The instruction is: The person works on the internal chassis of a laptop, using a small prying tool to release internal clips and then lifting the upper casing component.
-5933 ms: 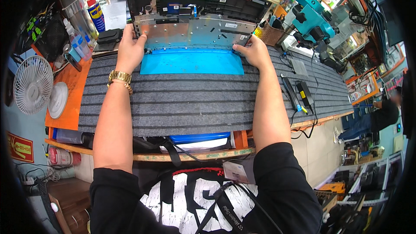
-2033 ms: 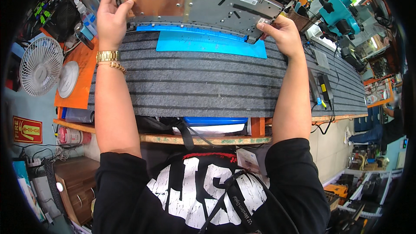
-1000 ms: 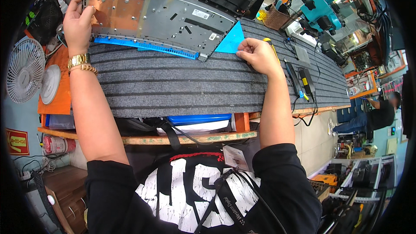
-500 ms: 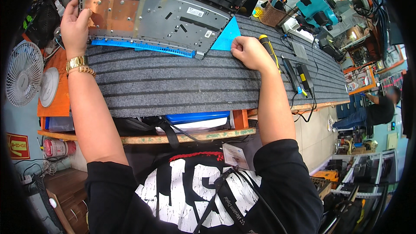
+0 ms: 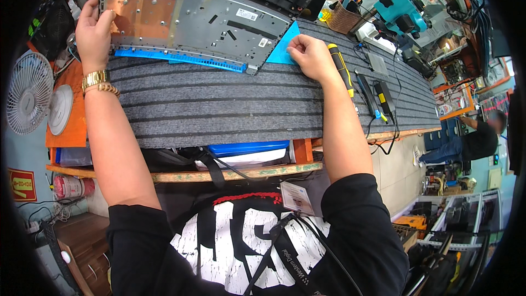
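A laptop top case [image 5: 211, 27], its inner side up, shows a grey metal plate, copper-coloured film on its left part and a black plastic frame along its far side. At its left edge my left hand [image 5: 94, 35] is closed, thumb over the plate. Blue film [image 5: 280, 49] sticks out from under the right end, and a blue strip [image 5: 181, 60] runs along the near edge. My right hand [image 5: 312, 60] is closed in a pinch at the film's right edge; the fingertips partly hide what they hold. The case's far end is cut off by the picture's edge.
A grey ribbed mat [image 5: 230, 104] covers the bench. Right of my right hand lie a yellow-and-black screwdriver [image 5: 341, 68], a dark slim tool [image 5: 366, 92] and a black adapter [image 5: 384, 96] with a cable. A teal microscope [image 5: 402, 11] stands far right, a white fan [image 5: 30, 93] left.
My right hand has moved slightly left and away from me, over the blue film. My left hand and the laptop top case have hardly moved.
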The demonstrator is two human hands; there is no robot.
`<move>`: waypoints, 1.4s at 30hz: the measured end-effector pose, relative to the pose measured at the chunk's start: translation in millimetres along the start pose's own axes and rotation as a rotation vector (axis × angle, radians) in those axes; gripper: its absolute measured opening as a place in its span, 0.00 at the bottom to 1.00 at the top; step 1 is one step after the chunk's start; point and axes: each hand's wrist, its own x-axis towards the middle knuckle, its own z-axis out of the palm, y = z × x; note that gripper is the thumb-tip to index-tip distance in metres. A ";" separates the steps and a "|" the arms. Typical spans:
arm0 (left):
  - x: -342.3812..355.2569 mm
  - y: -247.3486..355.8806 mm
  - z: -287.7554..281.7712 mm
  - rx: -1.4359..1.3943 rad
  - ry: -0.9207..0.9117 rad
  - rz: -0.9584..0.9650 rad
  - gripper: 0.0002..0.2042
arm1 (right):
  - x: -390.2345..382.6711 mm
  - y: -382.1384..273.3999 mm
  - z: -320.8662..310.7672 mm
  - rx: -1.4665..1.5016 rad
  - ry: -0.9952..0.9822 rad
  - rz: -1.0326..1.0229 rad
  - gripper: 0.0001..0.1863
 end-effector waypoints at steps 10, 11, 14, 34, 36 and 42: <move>-0.3 -2.4 -0.6 0.001 0.013 0.008 0.25 | -22.7 -12.0 -17.1 0.077 -0.192 0.032 0.10; -0.2 -2.4 -0.7 0.000 0.000 0.007 0.25 | -23.1 -13.5 -16.6 0.068 -0.199 -0.009 0.10; 0.3 -2.8 -0.7 -0.005 0.002 0.000 0.25 | -22.7 -16.4 -15.2 0.053 -0.206 -0.016 0.10; 1.2 -5.8 -3.0 -0.011 -0.022 -0.002 0.25 | -20.2 -20.9 -4.8 -0.111 -0.207 -0.068 0.09; 1.5 -6.3 -2.3 -0.025 -0.022 -0.012 0.25 | -17.2 -16.4 -7.6 -0.037 -0.158 -0.032 0.10; -1.1 -4.3 1.8 -0.019 0.003 -0.017 0.26 | -3.5 -6.1 -1.1 -0.037 0.108 -0.061 0.10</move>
